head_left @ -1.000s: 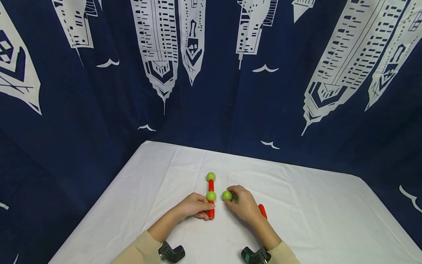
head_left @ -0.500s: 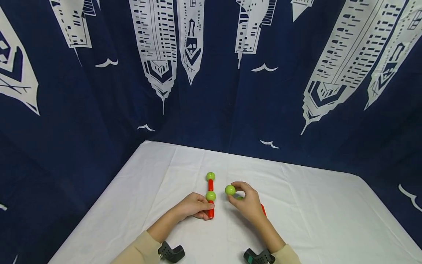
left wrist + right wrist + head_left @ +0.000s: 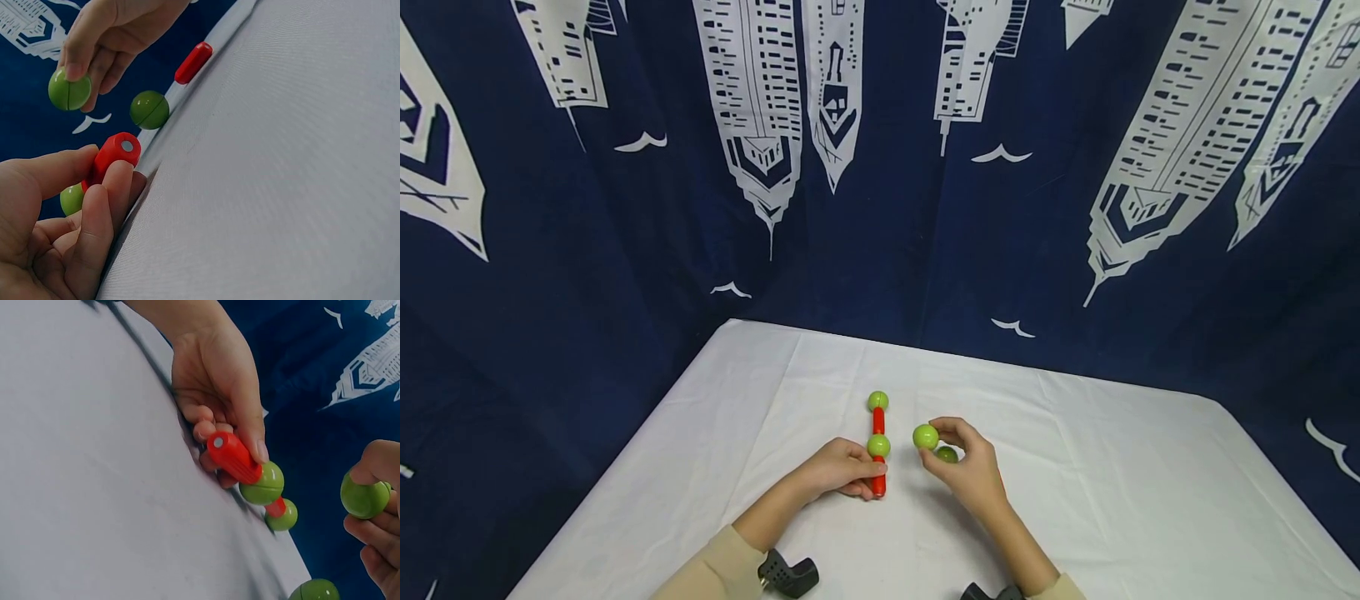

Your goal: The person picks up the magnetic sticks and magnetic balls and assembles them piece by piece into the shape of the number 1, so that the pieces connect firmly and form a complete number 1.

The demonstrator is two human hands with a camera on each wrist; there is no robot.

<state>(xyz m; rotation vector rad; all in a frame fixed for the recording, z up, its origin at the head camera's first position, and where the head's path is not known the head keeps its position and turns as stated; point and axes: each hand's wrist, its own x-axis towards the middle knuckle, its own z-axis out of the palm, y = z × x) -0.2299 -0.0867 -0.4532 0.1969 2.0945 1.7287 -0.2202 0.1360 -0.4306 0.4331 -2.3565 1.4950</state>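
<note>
My left hand (image 3: 842, 468) pinches the near red rod (image 3: 879, 483) of a straight chain between thumb and fingers. In this chain a green ball (image 3: 878, 446) joins that rod to a farther red rod (image 3: 878, 421), with another green ball (image 3: 877, 402) at the far end. A round grey disc shows on the near rod's free end in both wrist views. To the right of the chain, apart from it, my right hand (image 3: 973, 471) holds a seamed green ball (image 3: 926, 437) between thumb and fingertips, raised off the table.
A loose green ball (image 3: 947, 455) lies on the white-covered table (image 3: 1112, 500) by my right hand. One loose red rod (image 3: 194, 62) shows in the left wrist view. Behind the table hangs a navy curtain (image 3: 887, 250) with white buildings.
My right hand has lifted its green ball and shifted slightly right. More of the loose ball now shows, while the loose red rod has dropped out of the head view. The left hand keeps still.
</note>
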